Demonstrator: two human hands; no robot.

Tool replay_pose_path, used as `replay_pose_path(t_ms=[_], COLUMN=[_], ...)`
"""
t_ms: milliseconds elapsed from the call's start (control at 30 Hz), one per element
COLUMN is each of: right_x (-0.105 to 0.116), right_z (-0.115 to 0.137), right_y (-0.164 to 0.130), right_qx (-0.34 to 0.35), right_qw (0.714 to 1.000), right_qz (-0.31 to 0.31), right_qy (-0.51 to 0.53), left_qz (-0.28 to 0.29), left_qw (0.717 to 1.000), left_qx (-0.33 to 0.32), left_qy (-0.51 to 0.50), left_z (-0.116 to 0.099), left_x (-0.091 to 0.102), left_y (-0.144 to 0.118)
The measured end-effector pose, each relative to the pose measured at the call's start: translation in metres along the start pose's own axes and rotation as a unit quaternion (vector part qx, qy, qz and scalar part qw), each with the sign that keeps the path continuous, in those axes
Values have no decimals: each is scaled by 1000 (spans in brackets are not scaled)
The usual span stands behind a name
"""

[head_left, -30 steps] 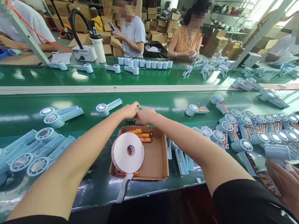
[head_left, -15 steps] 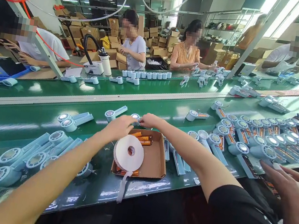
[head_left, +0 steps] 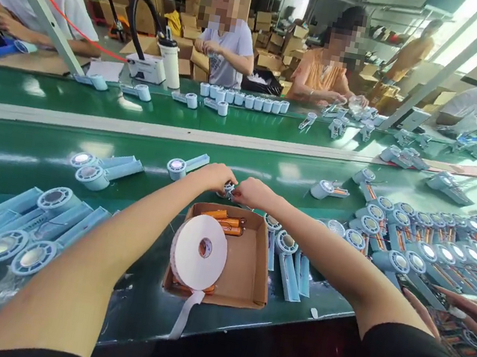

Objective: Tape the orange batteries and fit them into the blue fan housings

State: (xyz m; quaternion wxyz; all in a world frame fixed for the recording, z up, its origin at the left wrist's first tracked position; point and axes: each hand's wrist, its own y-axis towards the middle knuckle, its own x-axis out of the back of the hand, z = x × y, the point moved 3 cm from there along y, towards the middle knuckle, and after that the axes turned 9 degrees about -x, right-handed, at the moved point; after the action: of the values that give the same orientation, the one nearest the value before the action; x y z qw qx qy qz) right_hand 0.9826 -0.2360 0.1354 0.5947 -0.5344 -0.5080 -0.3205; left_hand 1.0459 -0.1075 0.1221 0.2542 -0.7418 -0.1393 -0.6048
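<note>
Beyond the cardboard tray (head_left: 250, 272), my left hand (head_left: 215, 177) and my right hand (head_left: 254, 194) meet around a light-blue fan housing (head_left: 228, 189). Fingers of both hands are closed on its round head from either side; my hands hide most of it. A large roll of white tape (head_left: 213, 259) leans in the tray, its loose end hanging over the front. Behind the roll lie several orange battery cells (head_left: 230, 226) with wires. Another light-blue housing (head_left: 176, 169) lies just left of my left hand.
Several housings (head_left: 46, 232) lie at the left, and many more with orange cells (head_left: 394, 229) crowd the right. A co-worker's hand (head_left: 472, 312) is at the far right. Across the green bench (head_left: 144, 138), people sit by a white machine with a black hose (head_left: 145, 65).
The view has tilted down and shifted, so the tray looks nearer. My hands stay together at the fan housing, with fingers slightly repositioned. The co-worker's hands at right have moved lower.
</note>
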Motion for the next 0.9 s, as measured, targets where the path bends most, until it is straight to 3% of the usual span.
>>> replay_pose_path(t_ms=[133, 267, 400, 567, 733, 900], right_x=[2, 6, -7, -20, -26, -29], right_z=[-11, -34, -40, -33, -29, -32], right_y=[-10, -29, -36, -23, -12, -6], right_qx=[-11, -31, -30, -42, -38, -23], right_qw=[1000, 997, 994, 993, 997, 997], right_qz=[-5, -54, -81, -39, 6, 18], right_qy=[4, 41, 67, 103, 65, 70], left_qz=[-9, -19, -19, -25, -21, -21], left_qw=[1000, 999, 999, 999, 999, 999], left_qx=[4, 2, 8, 10, 18, 8], left_qy=[-13, -35, -35, -28, -34, -23], left_z=[-3, -7, -9, -13, -14, -16], left_x=[-8, -9, -6, -5, -5, -5], left_y=[6, 17, 25, 23, 24, 27])
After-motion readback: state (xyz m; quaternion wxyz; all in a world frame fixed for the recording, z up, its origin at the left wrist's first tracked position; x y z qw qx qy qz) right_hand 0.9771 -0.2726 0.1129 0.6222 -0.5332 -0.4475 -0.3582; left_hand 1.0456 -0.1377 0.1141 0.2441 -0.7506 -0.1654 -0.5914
